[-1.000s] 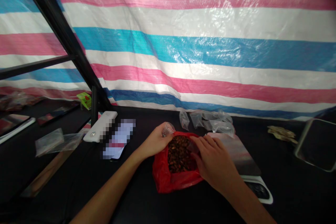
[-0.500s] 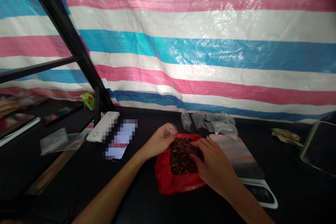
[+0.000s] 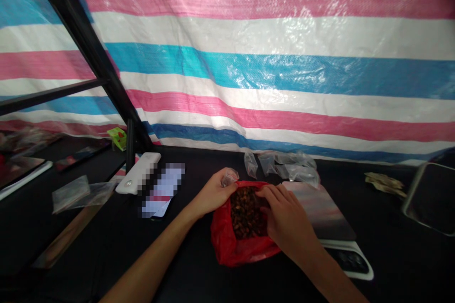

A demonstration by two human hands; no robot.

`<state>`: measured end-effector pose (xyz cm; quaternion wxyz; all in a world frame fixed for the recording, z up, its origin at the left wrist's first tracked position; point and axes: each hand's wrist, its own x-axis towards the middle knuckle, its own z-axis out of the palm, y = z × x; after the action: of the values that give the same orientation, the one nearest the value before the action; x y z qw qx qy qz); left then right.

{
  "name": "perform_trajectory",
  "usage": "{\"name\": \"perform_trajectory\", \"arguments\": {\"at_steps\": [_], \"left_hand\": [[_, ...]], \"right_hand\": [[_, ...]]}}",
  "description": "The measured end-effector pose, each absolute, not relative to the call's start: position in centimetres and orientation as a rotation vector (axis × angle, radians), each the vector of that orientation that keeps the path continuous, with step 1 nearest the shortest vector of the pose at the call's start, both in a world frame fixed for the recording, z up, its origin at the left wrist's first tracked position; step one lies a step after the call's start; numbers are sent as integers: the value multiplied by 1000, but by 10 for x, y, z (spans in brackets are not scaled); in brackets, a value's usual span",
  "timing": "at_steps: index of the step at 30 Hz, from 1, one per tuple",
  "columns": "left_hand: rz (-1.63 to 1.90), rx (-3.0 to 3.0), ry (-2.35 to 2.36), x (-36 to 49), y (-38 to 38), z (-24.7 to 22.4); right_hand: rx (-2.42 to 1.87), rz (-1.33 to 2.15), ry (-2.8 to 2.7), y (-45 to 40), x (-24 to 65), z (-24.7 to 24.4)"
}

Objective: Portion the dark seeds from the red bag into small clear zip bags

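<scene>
A red plastic bag (image 3: 231,248) stands wide with its mouth rolled back, full of small brown dried pieces (image 3: 247,215). My left hand (image 3: 215,193) is closed at the bag's far left rim, pinching a small clear plastic bag (image 3: 230,176) there. Over the right side of the mouth, my right hand (image 3: 284,213) has its fingers bent down into the brown pieces. What its fingertips hold is hidden in shadow. Just right of that hand lies a digital scale (image 3: 330,210) with a shiny steel plate, partly covered by my forearm.
Several clear plastic bags (image 3: 296,168) lie behind the scale. A white power bank (image 3: 140,173) and a blurred-out phone (image 3: 163,191) rest on the left. Farther left are flat clear bags (image 3: 83,194) and a green packet (image 3: 117,138). A crumpled brownish thing (image 3: 384,183) lies right.
My right hand has dipped lower into the red bag, and the dark thing seen between its fingers is now hidden. At far left, another person's hand has gone from view.
</scene>
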<state>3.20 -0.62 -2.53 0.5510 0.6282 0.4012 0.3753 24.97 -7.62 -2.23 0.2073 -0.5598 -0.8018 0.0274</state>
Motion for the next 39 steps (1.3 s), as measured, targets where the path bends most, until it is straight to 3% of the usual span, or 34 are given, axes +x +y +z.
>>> {"name": "perform_trajectory", "arguments": {"at_steps": [9,24,39], "left_hand": [[825,1419,948,32,-9,-23],[806,1448,828,37,-14,-21],[1017,1770,991,30,-14,-7]], "right_hand": [[-1477,-151,-2313,-78,250,-31],[-1475,150,-2225,-87,233,-22],[-1405,567,-1870,-83,236,-17]]}}
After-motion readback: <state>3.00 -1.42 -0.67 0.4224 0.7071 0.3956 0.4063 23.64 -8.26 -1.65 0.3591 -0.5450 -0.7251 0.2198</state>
